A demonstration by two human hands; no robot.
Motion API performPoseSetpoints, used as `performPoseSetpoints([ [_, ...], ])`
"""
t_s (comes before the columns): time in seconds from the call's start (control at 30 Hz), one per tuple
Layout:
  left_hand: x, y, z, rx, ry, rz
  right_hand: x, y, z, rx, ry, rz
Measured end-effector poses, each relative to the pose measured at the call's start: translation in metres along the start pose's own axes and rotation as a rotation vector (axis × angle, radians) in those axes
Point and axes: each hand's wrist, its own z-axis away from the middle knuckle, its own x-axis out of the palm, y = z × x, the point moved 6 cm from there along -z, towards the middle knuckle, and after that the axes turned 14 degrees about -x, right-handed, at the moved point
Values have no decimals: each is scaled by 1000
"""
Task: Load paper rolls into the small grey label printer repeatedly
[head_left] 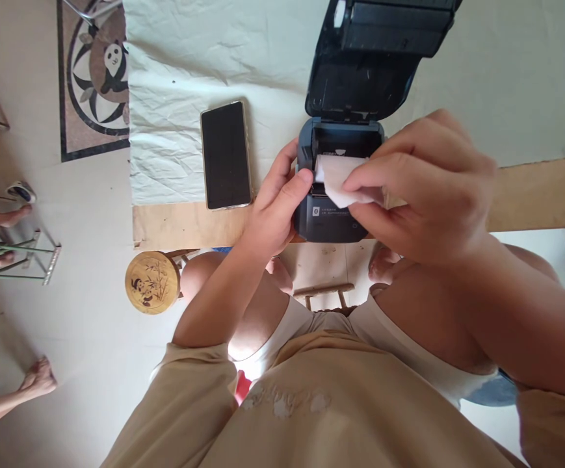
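A dark portable label printer [328, 224] sits at the table's near edge with its hinged lid [360, 84] swung up and back. My left hand [277, 201] grips the printer's left side, thumb on the rim of the opening. A white paper roll [338, 175] lies in or just over the compartment. The fingers and thumb of my right hand [413, 185] pinch this paper at its right part. My fingers hide the right end of the roll, so I cannot tell how deep it sits.
A smartphone [226, 156] with a dark screen lies left of the printer on the pale cloth [165, 143]. A round wooden stool [153, 283] stands by my left knee. Other people's feet [38, 377] and a metal-legged stool [13, 253] are on the floor at far left.
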Motion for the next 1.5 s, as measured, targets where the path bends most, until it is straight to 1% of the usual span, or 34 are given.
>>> performPoseSetpoints([
  [0.13, 1, 2, 1, 49, -42, -76, 7, -9, 3, -41, -48, -36],
  [0.3, -4, -3, -2, 72, -36, -201, 5, -7, 4, -36, -67, -142],
  [0.37, -6, -5, -4, 92, -42, -220, 0, -4, 4, -3, -66, -134],
  [0.43, -7, -7, -7, 113, -54, -228, -4, 1, 4, 70, -81, -69],
  [0.53, -7, -6, -8, 135, -72, -243, -2, 5, 6, 170, -147, -53],
  [0.63, -4, -2, -4, 102, -73, -266, 1, 4, 7, 199, -168, -88],
  [0.73, 0, 2, 0, 50, -89, -273, 1, 3, 6, 189, -161, -102],
  [0.8, 1, 4, 2, 38, -94, -268, 1, 3, 6, 181, -168, -106],
  [0.9, 0, 3, 1, 19, -83, -269, 0, 2, 6, 166, -172, -103],
  [1.1, 0, 0, 0, 0, -106, -259, 0, 0, 8, 144, -165, -86],
  [1.23, -2, 0, 0, 16, -73, -156, 0, -3, 7, 77, -142, -74],
  [1.33, -2, -1, 0, 19, -40, -170, -1, -3, 6, 56, -128, -109],
  [1.37, -2, -1, 0, 20, -42, -185, -3, -2, 6, 56, -104, -136],
  [1.43, -1, -2, -1, 19, -59, -201, -12, 3, 6, 47, 11, -145],
  [1.5, -1, -2, -1, 23, -84, -215, -21, 12, 10, 104, 135, -75],
])
